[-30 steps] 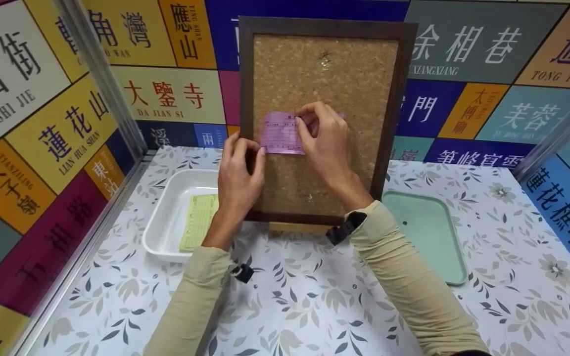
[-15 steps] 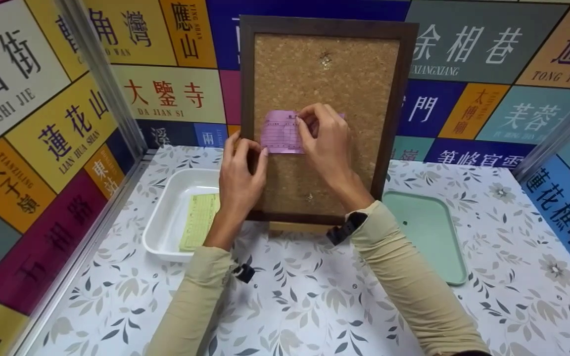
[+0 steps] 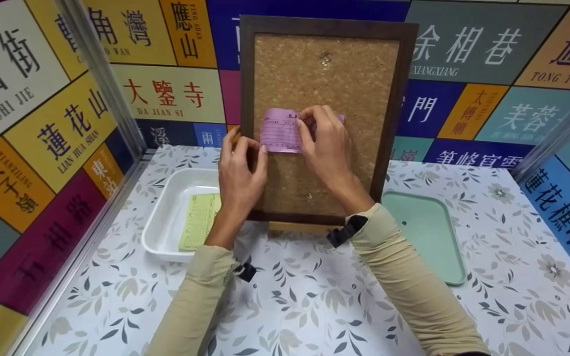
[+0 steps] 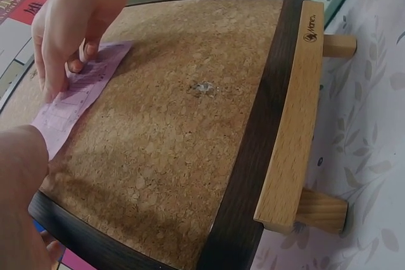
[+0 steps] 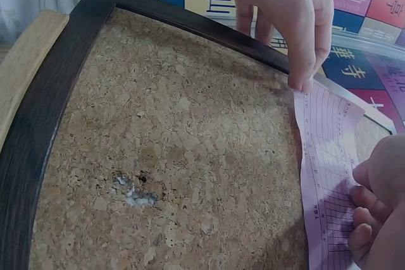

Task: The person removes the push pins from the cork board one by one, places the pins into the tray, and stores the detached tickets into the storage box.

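Note:
A pink printed form slip point(image 3: 279, 131) lies against the cork board point(image 3: 324, 89), slightly bowed. My left hand point(image 3: 239, 170) is at the board's left edge and pinches the slip's lower left corner; its other fingers reach past the frame. Thumb and forefinger of my right hand point(image 3: 327, 141) come together at the slip's upper part, near its middle. Whether anything small sits between those fingertips is hidden. In the right wrist view, the slip point(image 5: 329, 156) runs between my left fingertips and my curled right hand point(image 5: 380, 207).
A white tray point(image 3: 154, 232) with a yellow-green form slip point(image 3: 198, 220) in it stands at the left. At the right lies a pale green tray or lid point(image 3: 428, 237) with a small dark spot. The board's wooden stand point(image 4: 294, 124) rests on a leaf-patterned tabletop point(image 3: 290, 296).
The slip's left part has risen very slightly. Both hands stay at nearly the same places, with their fingers on the slip.

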`<state>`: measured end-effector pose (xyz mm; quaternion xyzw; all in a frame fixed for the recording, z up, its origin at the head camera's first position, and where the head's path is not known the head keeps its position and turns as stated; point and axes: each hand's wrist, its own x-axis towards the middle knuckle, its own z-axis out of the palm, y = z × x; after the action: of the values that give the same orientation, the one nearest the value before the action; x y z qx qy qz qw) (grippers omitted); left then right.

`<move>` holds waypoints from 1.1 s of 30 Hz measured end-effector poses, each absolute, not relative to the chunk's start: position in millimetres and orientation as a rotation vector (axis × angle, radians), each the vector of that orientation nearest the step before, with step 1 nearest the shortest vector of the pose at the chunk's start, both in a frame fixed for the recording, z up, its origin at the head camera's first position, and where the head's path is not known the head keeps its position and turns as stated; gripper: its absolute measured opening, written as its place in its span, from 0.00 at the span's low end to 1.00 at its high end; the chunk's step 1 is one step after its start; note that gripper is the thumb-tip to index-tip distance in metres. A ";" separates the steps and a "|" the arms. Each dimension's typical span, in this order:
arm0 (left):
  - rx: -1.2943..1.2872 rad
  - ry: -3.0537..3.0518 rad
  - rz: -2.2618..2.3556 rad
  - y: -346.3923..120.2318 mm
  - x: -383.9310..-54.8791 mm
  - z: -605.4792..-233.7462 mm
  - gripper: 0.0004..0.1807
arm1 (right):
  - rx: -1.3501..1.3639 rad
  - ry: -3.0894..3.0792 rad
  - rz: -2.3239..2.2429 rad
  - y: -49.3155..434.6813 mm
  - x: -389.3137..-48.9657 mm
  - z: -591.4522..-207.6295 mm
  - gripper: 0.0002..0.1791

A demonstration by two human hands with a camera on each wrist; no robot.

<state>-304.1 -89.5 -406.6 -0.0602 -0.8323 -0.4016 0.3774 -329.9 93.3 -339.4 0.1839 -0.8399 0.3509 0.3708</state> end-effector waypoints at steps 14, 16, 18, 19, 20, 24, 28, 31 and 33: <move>-0.118 -2.070 -1.007 -89.7 -297.0 -398.5 0.12 | 0.605 -2.101 1.026 98.2 -321.9 -334.7 0.05; -0.120 -2.035 -0.994 -90.6 -297.4 -397.1 0.12 | 0.610 -2.084 1.041 100.0 -321.4 -334.1 0.05; -0.133 -1.988 -0.990 -91.7 -297.8 -395.3 0.11 | 0.614 -2.073 1.049 102.3 -321.3 -333.9 0.05; -0.143 -1.966 -0.999 -92.1 -297.6 -394.5 0.10 | 0.615 -2.072 1.052 103.5 -321.0 -333.8 0.05; -0.157 -1.946 -1.014 -92.6 -297.3 -393.5 0.10 | 0.618 -2.070 1.052 104.7 -320.9 -333.9 0.05; -0.224 -1.904 -1.093 -94.6 -294.9 -391.1 0.08 | 0.626 -2.077 1.034 110.3 -319.8 -335.7 0.04; -0.267 -1.897 -1.169 -96.7 -291.1 -390.2 0.09 | 0.633 -2.073 1.019 116.6 -317.8 -338.9 0.03; -0.282 -1.888 -1.198 -98.9 -288.2 -389.9 0.09 | 0.622 -2.057 1.033 122.3 -316.1 -341.0 0.02; -0.287 -1.884 -1.203 -100.5 -286.2 -389.7 0.09 | 0.607 -2.041 1.056 126.9 -314.3 -341.8 0.02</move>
<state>-286.2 -100.5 -389.7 -0.1148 -0.7549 -0.4821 0.4295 -314.3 126.9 -341.8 0.2371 -0.7965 0.4123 0.3732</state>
